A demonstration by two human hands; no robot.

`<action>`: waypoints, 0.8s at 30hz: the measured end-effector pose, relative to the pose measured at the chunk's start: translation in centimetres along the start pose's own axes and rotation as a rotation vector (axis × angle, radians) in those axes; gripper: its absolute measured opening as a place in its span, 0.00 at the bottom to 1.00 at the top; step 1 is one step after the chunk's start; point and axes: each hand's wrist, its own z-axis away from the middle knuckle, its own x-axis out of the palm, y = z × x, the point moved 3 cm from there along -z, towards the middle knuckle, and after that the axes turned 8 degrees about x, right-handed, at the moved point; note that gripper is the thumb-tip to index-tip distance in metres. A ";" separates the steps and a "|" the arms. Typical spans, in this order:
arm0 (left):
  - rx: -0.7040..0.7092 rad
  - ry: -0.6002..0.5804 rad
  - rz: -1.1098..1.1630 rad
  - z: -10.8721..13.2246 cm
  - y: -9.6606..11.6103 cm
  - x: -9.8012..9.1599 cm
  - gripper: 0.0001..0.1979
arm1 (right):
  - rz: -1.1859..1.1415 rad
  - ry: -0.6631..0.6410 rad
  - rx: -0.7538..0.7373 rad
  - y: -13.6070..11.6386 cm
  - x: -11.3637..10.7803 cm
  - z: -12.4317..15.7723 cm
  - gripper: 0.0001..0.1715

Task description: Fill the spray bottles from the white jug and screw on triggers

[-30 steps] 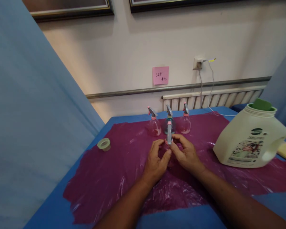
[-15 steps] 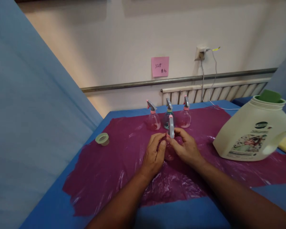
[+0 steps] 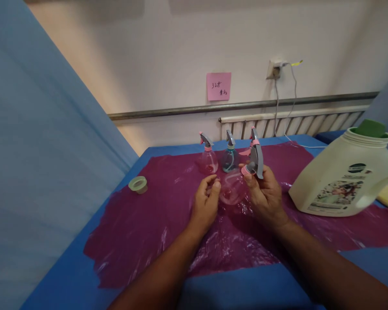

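Observation:
My right hand (image 3: 267, 196) is closed round the pink collar of a clear spray bottle (image 3: 233, 189) with a grey and pink trigger head. The bottle is tilted, its head up to the right and its base toward my left hand. Just left of that base is my left hand (image 3: 205, 202), its fingers loosely curled and apart from the thumb; whether a fingertip touches the bottle I cannot tell. Behind stand a clear spray bottle with pink parts (image 3: 209, 160), a blue-green spray bottle (image 3: 229, 159), and a third bottle partly hidden by the held one.
A large cream jug (image 3: 336, 189) with a green cap stands at the right. A small pale-green cup (image 3: 138, 184) sits at the left. Purple plastic sheeting (image 3: 155, 232) covers part of the blue table (image 3: 226, 288). A blue curtain (image 3: 51, 129) hangs at the left.
The held spray bottle has gone from upright to tilted, its head now right and nearer me. My right hand has shifted right with it; my left hand has come off the neck.

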 end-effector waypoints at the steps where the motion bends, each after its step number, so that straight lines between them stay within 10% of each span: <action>1: -0.025 0.013 0.038 -0.1 -0.1 0.0 0.26 | 0.003 -0.001 -0.001 0.1 0.0 0.1 0.14; 24: -0.307 0.098 0.412 -0.4 -0.3 -0.6 0.33 | 0.055 0.014 -0.057 0.7 0.0 0.6 0.16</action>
